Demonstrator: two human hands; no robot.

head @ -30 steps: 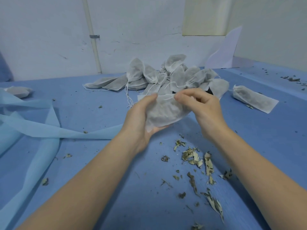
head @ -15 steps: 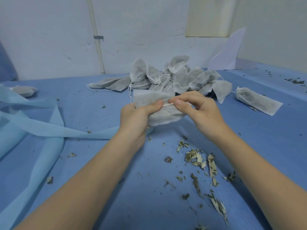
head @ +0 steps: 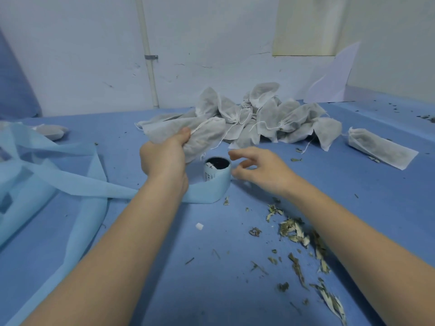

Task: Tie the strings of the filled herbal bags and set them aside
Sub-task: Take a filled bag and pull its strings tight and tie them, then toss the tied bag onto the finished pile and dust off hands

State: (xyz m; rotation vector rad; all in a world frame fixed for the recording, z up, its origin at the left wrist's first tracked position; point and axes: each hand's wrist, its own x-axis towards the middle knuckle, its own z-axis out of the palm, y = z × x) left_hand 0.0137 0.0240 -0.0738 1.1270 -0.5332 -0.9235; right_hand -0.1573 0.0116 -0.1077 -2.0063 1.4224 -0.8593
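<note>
Head view: the left hand [head: 164,158] has its grip clamped on a filled bag [head: 188,135] at centre frame, thumb on top, the bag sticking out above and right of the fist, its string [head: 200,127] trailing across it. The right hand [head: 261,170] hangs with fingers apart, holding nothing, just right of a roll [head: 216,171] on the blue desk [head: 211,290]. A pile [head: 270,118] of bags lies behind, in the upper centre.

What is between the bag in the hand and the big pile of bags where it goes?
Nothing visible. The left hand grips the bag in the air, right at the near edge of the pile of bags. The small roll sits lower and nearer, out of the way.
</note>
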